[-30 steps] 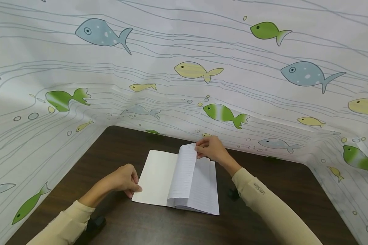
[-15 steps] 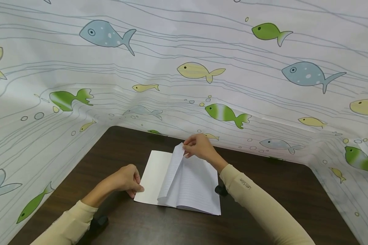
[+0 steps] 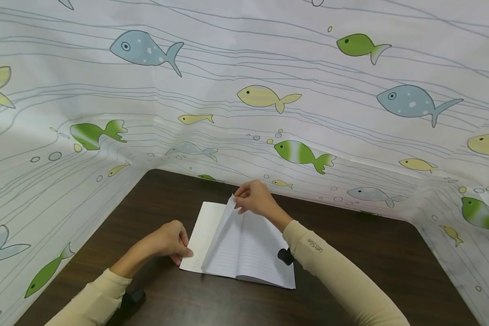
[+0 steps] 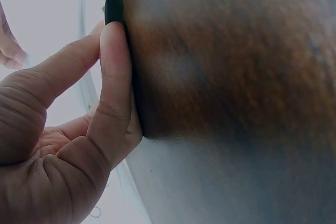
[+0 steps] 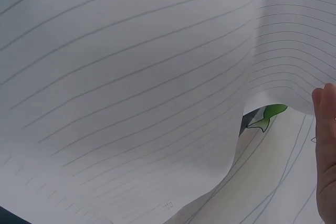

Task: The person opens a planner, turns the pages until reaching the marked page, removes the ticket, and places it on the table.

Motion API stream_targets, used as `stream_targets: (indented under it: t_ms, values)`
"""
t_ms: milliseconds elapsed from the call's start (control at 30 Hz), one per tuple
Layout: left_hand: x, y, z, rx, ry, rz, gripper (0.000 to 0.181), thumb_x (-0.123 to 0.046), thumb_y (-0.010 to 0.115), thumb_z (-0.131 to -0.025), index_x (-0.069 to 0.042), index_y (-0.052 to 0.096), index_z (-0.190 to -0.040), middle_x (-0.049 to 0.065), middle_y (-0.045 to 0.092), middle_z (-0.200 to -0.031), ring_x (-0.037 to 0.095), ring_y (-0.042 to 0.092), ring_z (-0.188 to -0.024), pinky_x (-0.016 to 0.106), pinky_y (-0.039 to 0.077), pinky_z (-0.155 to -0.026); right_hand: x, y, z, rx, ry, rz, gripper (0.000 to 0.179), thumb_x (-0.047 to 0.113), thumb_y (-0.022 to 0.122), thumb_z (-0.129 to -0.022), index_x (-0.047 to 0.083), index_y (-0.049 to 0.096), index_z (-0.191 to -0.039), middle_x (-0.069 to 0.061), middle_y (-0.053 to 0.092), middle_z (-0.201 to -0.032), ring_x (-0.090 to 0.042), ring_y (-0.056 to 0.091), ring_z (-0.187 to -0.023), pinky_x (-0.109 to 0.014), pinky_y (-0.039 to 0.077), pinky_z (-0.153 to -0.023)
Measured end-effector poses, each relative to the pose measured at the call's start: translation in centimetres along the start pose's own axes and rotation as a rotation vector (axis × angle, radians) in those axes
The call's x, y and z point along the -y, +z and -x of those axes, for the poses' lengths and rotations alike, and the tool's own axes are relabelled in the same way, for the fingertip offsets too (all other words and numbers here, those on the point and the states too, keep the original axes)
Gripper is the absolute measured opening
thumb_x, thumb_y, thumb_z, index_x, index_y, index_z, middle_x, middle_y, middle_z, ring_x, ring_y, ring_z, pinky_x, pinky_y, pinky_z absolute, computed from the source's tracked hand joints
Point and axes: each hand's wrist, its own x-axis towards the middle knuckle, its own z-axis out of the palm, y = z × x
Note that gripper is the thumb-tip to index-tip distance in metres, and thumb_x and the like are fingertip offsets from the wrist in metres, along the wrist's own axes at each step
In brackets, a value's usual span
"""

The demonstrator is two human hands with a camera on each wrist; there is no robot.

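A notebook with lined pages lies spread out on the dark table. Its blank white left side is partly covered by a lined leaf leaning over to the left. With thumb and fingers, my right hand pinches this leaf near its top corner. In the right wrist view the lined paper fills most of the picture, and some fingers show at the right edge. My left hand pinches the notebook's left edge near the bottom; the left wrist view shows the hand against that edge.
The dark wood-grain table extends around the notebook. White sheeting printed with fish rises behind it and along both sides. Black devices sit at my right wrist and left wrist.
My right hand has moved left, carrying the pinched leaf from over the right page toward the left side, so more of the lined pages shows. The left hand keeps its hold on the edge.
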Motion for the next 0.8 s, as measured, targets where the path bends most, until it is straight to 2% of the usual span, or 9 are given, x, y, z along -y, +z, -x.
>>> stream_targets:
  t_ms: [233, 467, 567, 700, 800]
  values:
    - [-0.1, 0.2, 0.0, -0.008, 0.001, -0.001, 0.026, 0.006, 0.085, -0.084, 0.003, 0.060, -0.085, 0.013, 0.068, -0.072, 0.019, 0.072, -0.052, 0.034, 0.066, -0.058, 0.3, 0.7, -0.1, 0.010, 0.006, -0.020, 0.010, -0.001, 0.071, -0.099, -0.009, 0.074, -0.105, -0.022, 0.080, -0.096, -0.029, 0.082, -0.080, -0.051, 0.069, -0.080]
    - [0.0, 0.2, -0.1, -0.008, 0.008, -0.005, 0.025, 0.006, 0.085, -0.084, 0.002, 0.060, -0.083, 0.012, 0.068, -0.072, 0.018, 0.071, -0.051, 0.033, 0.066, -0.057, 0.4, 1.6, -0.6, 0.021, -0.022, -0.003, 0.011, 0.001, 0.072, -0.099, -0.009, 0.073, -0.106, -0.022, 0.080, -0.096, -0.030, 0.082, -0.080, -0.051, 0.069, -0.082]
    - [0.1, 0.2, -0.1, -0.001, 0.012, -0.004, 0.025, 0.007, 0.085, -0.084, 0.002, 0.061, -0.082, 0.012, 0.069, -0.072, 0.018, 0.071, -0.051, 0.033, 0.066, -0.056, 0.4, 2.0, -0.9, 0.021, -0.022, 0.006, 0.012, 0.002, 0.073, -0.100, -0.008, 0.073, -0.106, -0.022, 0.080, -0.097, -0.034, 0.082, -0.085, -0.045, 0.070, -0.076]
    - [0.0, 0.3, -0.1, 0.006, 0.014, -0.007, 0.024, 0.007, 0.084, -0.085, 0.002, 0.061, -0.082, 0.012, 0.069, -0.072, 0.018, 0.071, -0.051, 0.033, 0.066, -0.056, 0.1, 2.4, -1.3, 0.016, -0.025, 0.033, 0.013, 0.004, 0.073, -0.100, -0.005, 0.073, -0.108, -0.018, 0.080, -0.097, -0.033, 0.081, -0.087, -0.032, 0.068, -0.064]
    - [-0.1, 0.3, -0.2, 0.007, 0.003, -0.008, 0.024, 0.008, 0.083, -0.085, 0.002, 0.060, -0.083, 0.012, 0.069, -0.072, 0.018, 0.071, -0.051, 0.033, 0.066, -0.056, -0.1, 2.7, -1.4, 0.010, -0.027, 0.048, 0.013, 0.006, 0.073, -0.100, -0.004, 0.073, -0.109, -0.017, 0.081, -0.097, -0.028, 0.081, -0.085, -0.031, 0.067, -0.061]
